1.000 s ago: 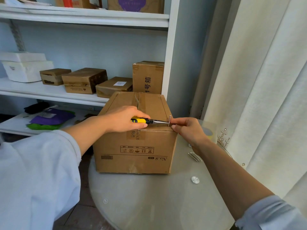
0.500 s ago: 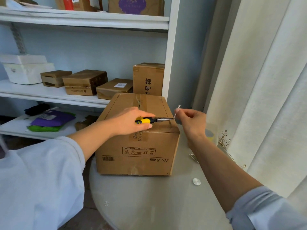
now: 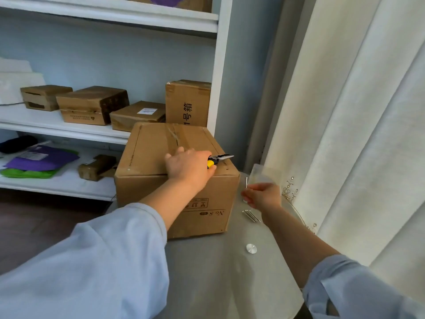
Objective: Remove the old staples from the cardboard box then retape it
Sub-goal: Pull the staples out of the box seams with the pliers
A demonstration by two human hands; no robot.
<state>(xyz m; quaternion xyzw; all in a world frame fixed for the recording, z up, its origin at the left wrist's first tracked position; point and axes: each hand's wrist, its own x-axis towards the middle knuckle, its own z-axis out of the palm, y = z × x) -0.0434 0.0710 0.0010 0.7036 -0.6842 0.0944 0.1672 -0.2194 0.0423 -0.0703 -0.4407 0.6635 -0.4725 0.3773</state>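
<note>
Left hand (image 3: 188, 168) grips the pliers (image 3: 219, 158) atop the box (image 3: 147, 155); right hand (image 3: 264, 195) fingers pinch a staple (image 3: 246, 183) above the bench (image 3: 218, 272).

The cardboard box (image 3: 161, 157) on the table (image 3: 218, 272) is plain brown with dark printed marks on its near side, and the table is pale grey. The pliers (image 3: 216, 159) have yellow and black handles and silver tips; the staples (image 3: 251, 215) near the table's right edge are silver. Both sleeves (image 3: 92, 261) are light blue, the curtain (image 3: 356, 134) cream-white.
</note>
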